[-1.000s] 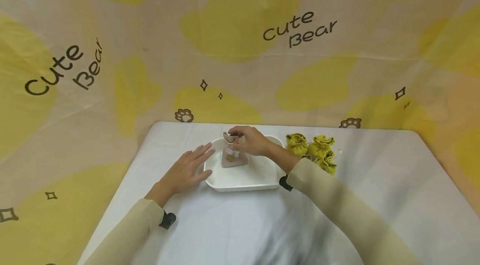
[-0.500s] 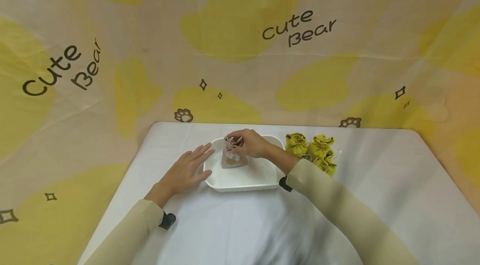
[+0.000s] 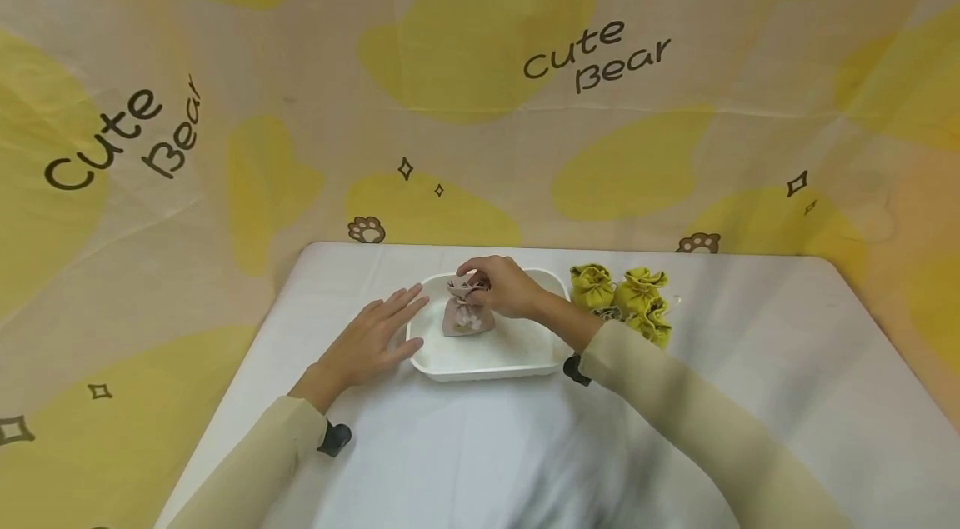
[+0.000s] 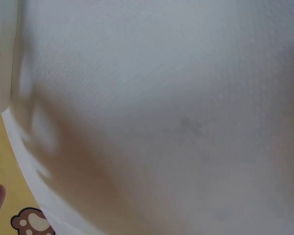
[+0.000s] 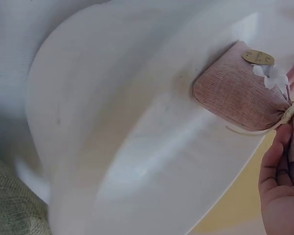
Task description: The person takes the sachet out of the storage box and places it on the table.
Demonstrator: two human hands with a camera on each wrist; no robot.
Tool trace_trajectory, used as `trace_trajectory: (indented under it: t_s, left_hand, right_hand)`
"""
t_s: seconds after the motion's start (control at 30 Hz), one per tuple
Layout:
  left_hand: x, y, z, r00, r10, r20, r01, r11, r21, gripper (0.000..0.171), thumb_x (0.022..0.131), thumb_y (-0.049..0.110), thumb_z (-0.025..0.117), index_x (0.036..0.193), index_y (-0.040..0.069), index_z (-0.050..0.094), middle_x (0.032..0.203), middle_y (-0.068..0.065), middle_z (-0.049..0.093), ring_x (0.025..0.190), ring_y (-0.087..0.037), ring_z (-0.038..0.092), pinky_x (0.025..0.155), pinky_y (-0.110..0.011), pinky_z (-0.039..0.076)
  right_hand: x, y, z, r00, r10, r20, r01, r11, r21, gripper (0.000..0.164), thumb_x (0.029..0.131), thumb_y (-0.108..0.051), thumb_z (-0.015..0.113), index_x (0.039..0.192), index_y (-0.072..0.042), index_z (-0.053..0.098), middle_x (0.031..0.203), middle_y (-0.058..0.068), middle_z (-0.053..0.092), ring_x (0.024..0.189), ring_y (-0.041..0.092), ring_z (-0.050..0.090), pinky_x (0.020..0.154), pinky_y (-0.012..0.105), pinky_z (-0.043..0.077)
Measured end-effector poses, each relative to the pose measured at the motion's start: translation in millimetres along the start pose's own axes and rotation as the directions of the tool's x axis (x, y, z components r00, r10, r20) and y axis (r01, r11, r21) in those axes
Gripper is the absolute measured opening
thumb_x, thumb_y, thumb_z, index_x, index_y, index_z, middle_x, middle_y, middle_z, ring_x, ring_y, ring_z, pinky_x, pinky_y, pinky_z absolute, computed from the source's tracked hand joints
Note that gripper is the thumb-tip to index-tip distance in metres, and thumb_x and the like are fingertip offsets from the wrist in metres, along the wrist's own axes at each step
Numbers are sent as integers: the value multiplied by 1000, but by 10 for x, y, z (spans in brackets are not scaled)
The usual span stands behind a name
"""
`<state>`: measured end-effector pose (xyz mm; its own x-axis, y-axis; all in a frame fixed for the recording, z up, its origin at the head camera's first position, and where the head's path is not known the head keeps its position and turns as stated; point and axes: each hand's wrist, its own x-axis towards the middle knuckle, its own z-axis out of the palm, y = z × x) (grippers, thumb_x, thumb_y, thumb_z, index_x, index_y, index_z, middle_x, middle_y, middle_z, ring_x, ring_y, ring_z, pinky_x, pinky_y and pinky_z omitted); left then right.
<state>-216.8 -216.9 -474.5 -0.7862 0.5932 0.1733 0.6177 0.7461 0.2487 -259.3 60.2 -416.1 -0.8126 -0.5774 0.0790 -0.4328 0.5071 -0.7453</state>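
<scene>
A dusty-pink drawstring pouch (image 3: 467,321) stands in a white tray (image 3: 480,361), towards its left side. My right hand (image 3: 506,287) pinches the pouch at its gathered neck. In the right wrist view the pouch (image 5: 240,90) shows a white flower, a small gold oval tag (image 5: 258,57) and a pale cord (image 5: 247,131), with fingers of the right hand (image 5: 284,181) at the neck. My left hand (image 3: 367,346) lies at the tray's left rim, its fingers spread and fairly straight. The left wrist view catches only one fingertip.
Several yellow-green drawstring pouches (image 3: 637,291) stand close together just right of the tray, partly behind the right forearm. A white cloth covers the table (image 3: 465,446). Behind its far edge hangs a yellow patterned backdrop (image 3: 480,137).
The pouch's ruffled top has been turned and tipped under my right hand, and its body now looks shorter and more upright. My left hand has stayed at the tray rim.
</scene>
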Motion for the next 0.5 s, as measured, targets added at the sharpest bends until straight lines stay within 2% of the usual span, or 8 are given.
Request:
trace_trajectory:
  t_s: [0.27,0.5]
  left_hand:
    - [12,10,-19,1000,-13,15,13,1000,1,66,98,48,53,155,19,38,163,2,26,147,-29,31,115,-55,29]
    - [13,32,-44,1000,-11,26,11,1000,-3,66,98,48,54,155,18,39,163,0,27,146,-30,31,115,-55,29]
  right_hand:
    - [-107,-33,-78,998,-58,-36,57,998,-23,22,88,2,71,110,3,68,102,12,75,95,19,72,83,27,57]
    - [-277,-117,-289,993,-96,-73,94,995,-34,20,87,3,69,108,0,69,98,11,75,88,17,72,77,27,57]
